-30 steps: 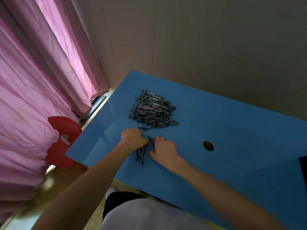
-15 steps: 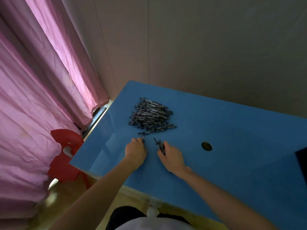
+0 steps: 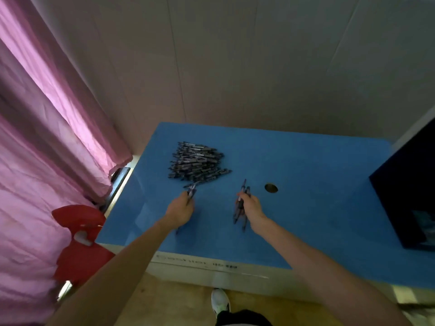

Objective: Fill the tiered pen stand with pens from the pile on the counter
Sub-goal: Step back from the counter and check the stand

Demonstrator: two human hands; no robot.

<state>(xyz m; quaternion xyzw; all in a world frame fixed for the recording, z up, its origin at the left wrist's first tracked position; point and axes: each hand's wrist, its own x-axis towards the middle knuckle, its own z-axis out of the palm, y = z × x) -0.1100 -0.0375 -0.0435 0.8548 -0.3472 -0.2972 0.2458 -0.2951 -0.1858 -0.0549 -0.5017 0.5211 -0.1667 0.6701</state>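
A pile of dark pens lies on the blue counter toward its back left. Just below the pile, my left hand grips a small bunch of pens whose tips stick out past my fingers. To the right, my right hand grips another bunch of pens that points away from me. Both hands hover just over the counter, apart from each other. The dark object at the right edge may be the pen stand; I cannot tell.
A round cable hole sits in the counter right of my right hand. Pink curtains hang on the left, with a red plastic chair below them. The counter's front edge is close to my body and shoe.
My hands have moved apart, each holding a bunch of pens. The camera has tilted and pulled back, bringing the counter's front edge and the dark object at the right into view.
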